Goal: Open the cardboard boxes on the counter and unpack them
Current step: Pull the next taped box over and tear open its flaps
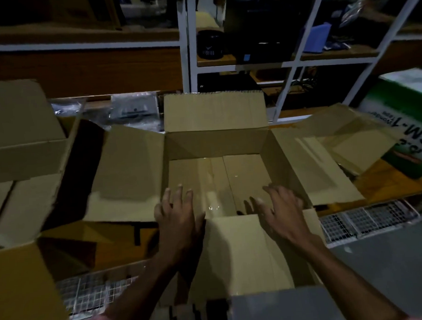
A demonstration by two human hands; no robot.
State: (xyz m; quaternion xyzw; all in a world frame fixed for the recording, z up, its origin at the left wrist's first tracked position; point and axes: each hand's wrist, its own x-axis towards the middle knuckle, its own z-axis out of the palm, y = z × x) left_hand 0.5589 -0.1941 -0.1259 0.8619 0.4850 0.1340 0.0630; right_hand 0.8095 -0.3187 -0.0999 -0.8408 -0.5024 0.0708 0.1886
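A large brown cardboard box (216, 145) stands open in the middle, all of its top flaps folded outward. Its inside looks bare, showing only the taped bottom seam. My left hand (178, 215) rests over the near rim at the left, fingers spread and pointing into the box. My right hand (281, 210) reaches over the near rim at the right, fingers spread, fingertips inside the box. Neither hand holds anything. The near flap (241, 251) hangs toward me between my forearms.
More open cardboard boxes (21, 150) crowd the left side. Plastic-wrapped items (134, 110) lie behind them. A green and white carton (408, 125) sits at the right. White wire grids (364, 220) lie along the counter's edge. White-framed shelves (285, 58) with dark items stand behind.
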